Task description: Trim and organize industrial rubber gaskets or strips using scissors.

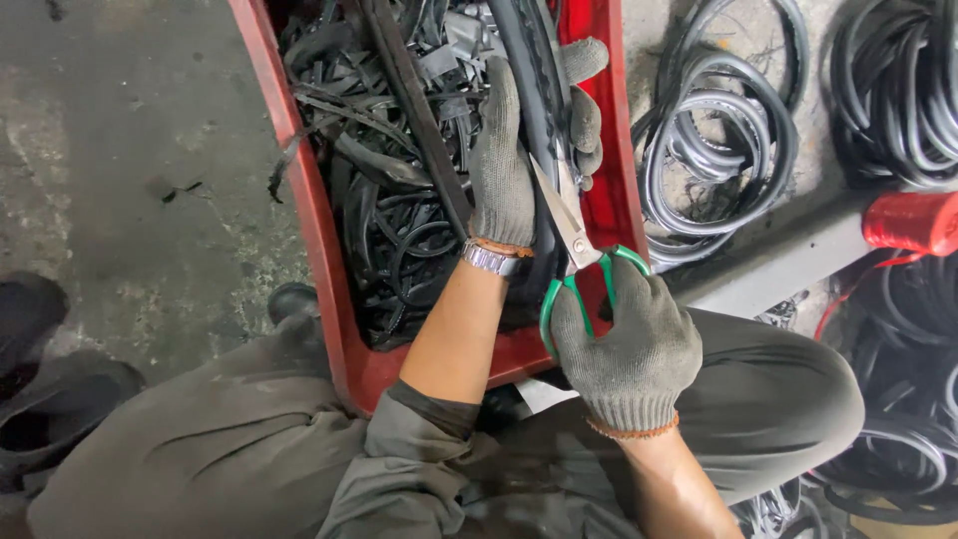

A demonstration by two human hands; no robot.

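- Black rubber, a thick curved strip (539, 90), ran through the grasp of the left hand (524, 150), whose gloved fingers wrapped over it from the far side while the palm pressed it from the near side.
- Just below that grasp, the strip passed under the steel blades of a pair of green-handled scissors (577, 255), which lay against it at a slant, tips pointing up toward the left fingers; whether the blades bit into the rubber could not be told.
- Clenched through the green loops was the right hand (627, 344), in a grey knit glove, directly below and slightly right of the left wrist.
- On that wrist, just beneath the glove cuff, sat a metal watch band (491, 260).
- Under and to the left of both hands stood a red plastic crate (319, 230), filled with tangled black rubber offcuts (389, 180); the held strip hung over its right side.
- Beyond the crate's right wall, away from the grip, lay coils of black rubber tubing (714, 130) on the concrete floor (130, 150).
- Farther right still, a red spool (913, 222) rested on a grey metal bar (788, 262).
- Nearest the viewer, below the hands, were the person's knees in olive-grey trousers (778, 389).
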